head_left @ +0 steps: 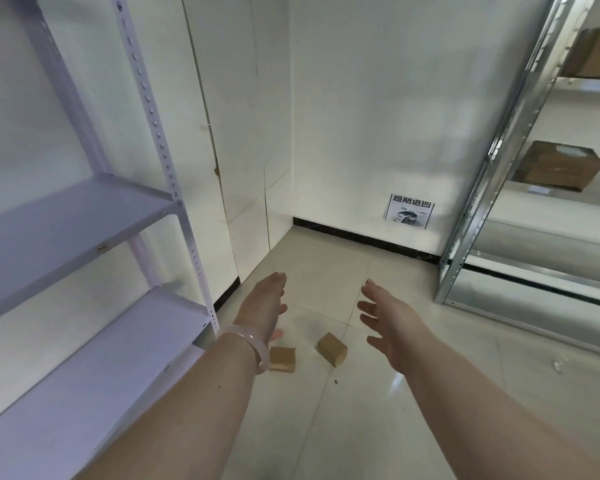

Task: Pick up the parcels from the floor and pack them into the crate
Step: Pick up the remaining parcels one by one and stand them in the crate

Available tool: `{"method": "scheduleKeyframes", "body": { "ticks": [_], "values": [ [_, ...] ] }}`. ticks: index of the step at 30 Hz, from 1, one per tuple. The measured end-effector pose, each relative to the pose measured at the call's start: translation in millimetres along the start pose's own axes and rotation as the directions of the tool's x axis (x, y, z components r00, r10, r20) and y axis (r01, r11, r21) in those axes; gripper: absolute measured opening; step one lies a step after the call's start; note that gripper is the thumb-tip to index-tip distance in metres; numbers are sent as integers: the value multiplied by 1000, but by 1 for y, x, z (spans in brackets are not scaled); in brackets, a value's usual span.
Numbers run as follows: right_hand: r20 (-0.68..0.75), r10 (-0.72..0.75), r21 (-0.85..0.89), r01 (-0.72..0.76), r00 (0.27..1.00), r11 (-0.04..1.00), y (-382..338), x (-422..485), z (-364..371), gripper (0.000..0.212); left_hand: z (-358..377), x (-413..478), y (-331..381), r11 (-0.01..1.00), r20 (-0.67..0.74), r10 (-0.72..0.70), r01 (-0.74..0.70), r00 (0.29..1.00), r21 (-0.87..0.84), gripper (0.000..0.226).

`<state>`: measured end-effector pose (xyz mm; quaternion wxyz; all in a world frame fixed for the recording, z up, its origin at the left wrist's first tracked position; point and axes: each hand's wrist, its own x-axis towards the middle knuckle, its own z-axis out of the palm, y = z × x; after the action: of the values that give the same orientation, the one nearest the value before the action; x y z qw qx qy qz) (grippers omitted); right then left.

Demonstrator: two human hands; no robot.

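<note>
Two small brown cardboard parcels lie on the pale tiled floor. The left parcel is partly hidden behind my left wrist. The right parcel lies tilted, a short way to its right. My left hand reaches forward above the left parcel, fingers spread, holding nothing; a pale bangle sits on that wrist. My right hand is stretched out to the right of the right parcel, fingers apart and empty. No crate is in view.
A white metal shelving unit stands close on the left. A silver metal rack on the right holds cardboard boxes. White walls with a black skirting meet in the corner ahead, where a printed sign hangs low.
</note>
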<state>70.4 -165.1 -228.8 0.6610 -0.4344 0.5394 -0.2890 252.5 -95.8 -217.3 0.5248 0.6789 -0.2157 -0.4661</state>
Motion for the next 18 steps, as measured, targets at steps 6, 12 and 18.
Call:
{"method": "scheduleKeyframes", "body": {
  "ticks": [6,12,18],
  "values": [
    [-47,-23,-11,22,999,1000,-63,109,25,59,10,126,58,998,25,-47,46,999,52,18],
    [-129,-29,-70,20,991,997,-101,200,6,59,58,227,86,993,120,-73,61,990,103,19],
    [-143,21,-123,-39,990,992,-110,328,-28,56,90,335,73,983,90,-159,149,983,103,20]
  ]
}}
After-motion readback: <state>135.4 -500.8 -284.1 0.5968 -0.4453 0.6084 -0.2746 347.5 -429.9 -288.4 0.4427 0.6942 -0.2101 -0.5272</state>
